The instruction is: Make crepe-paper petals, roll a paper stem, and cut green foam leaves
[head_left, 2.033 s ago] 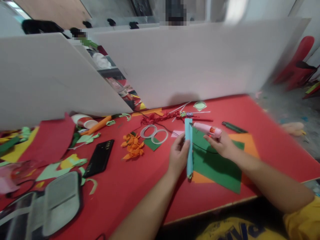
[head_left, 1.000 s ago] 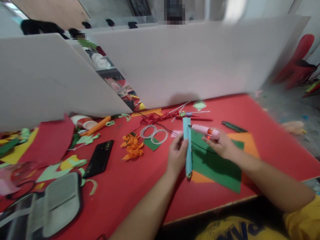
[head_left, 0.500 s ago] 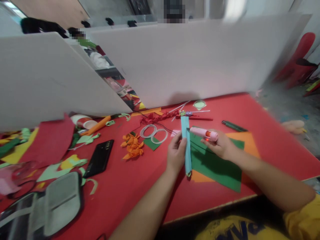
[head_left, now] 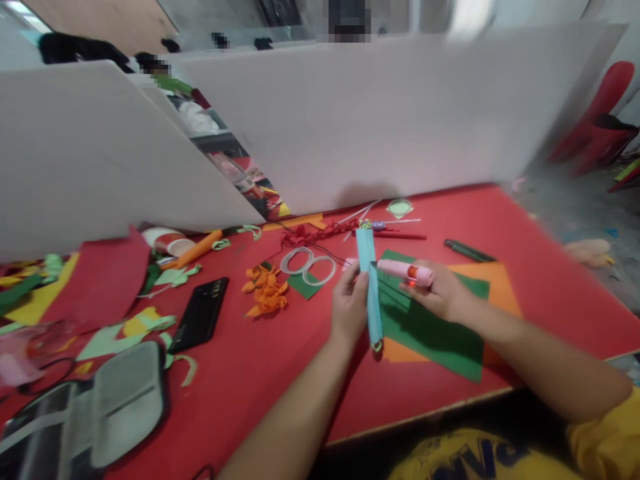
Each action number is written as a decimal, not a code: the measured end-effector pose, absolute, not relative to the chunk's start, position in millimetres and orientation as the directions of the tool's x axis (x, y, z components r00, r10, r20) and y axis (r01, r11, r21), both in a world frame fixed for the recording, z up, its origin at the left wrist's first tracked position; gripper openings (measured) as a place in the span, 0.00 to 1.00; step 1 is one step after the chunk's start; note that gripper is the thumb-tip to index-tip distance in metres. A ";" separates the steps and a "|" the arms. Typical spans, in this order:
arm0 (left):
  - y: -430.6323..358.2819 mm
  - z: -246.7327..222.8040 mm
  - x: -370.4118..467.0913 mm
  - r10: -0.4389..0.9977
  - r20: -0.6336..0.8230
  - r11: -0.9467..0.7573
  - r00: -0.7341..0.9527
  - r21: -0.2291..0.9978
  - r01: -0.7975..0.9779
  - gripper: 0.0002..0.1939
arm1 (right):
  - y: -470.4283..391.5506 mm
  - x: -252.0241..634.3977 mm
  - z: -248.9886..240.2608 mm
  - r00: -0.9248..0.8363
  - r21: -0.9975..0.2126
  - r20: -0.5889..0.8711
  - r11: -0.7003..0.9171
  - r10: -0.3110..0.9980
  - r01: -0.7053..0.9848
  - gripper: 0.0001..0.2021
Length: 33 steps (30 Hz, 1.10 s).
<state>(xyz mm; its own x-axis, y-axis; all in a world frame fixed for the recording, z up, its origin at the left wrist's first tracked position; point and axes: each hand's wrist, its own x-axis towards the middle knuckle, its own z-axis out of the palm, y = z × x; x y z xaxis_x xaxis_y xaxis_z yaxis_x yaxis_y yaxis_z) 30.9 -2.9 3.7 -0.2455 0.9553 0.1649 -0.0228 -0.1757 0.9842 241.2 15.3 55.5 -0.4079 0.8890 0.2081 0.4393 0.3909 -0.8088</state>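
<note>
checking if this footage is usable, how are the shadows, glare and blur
In the head view, a dark shadow lies on the green sheet below the right hand, a softer one low on the white board; also in the head view, the red chair at far right looks smeared, and a whitish patch glares at the top.

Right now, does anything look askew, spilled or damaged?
Only untidiness: paper scraps litter the left of the red table, and the green sheet lies crooked over orange paper. I see no spill, nor damage to the held blue strip.
</note>
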 end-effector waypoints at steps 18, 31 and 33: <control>2.1 5.4 29.4 0.952 0.150 -0.169 -0.265 0.984 -0.048 0.24 | 11.4 239.3 60.5 -0.469 -0.755 0.207 0.445 0.859 0.482 0.14; 6.5 7.6 28.0 0.929 0.074 -0.120 -0.363 0.987 -0.106 0.23 | 9.7 240.6 64.6 -0.544 -0.722 0.053 0.408 0.837 0.558 0.12; 7.1 8.1 27.5 0.926 0.086 -0.128 -0.368 0.988 -0.091 0.22 | 9.0 240.0 67.4 -0.560 -0.718 0.029 0.406 0.828 0.565 0.13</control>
